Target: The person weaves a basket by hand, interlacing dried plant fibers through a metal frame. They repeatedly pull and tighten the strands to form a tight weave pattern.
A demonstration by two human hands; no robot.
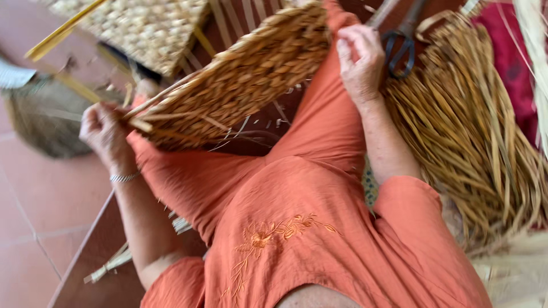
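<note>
Nearest the camera was the person's orange tunic [297, 239], embroidered with a small flower, and beyond it the orange trousers over raised knees. Across those knees lay a woven panel [240, 80] of thick, pale-brown plaited straw, tilted so that its far end rose to the right and its near end dropped to the left.

The left hand [105, 134], a thin bangle on its wrist, was at the panel's lower left corner. Its fingers were curled shut around the loose straw ends [140, 117] that stuck out there. The right hand [359, 60] rested on the knee at the panel's far right edge, fingers bent and close together; whether they pinched anything I could not tell. Just right of that hand lay a pair of dark scissors [402, 43], untouched.

By my reading, the weaving was at an edge: the left hand was working the free strands at the corner while the right steadied the piece. The next move would call for a firm pull on those strands and a tuck under the neighbouring plaits, with the panel kept from sliding off the knees.

The panel looked tight and even, with stray fibres fraying from its underside. A large bundle of dry straw [474, 142] lay to the right, and another woven piece [142, 28] sat at the far left.
</note>
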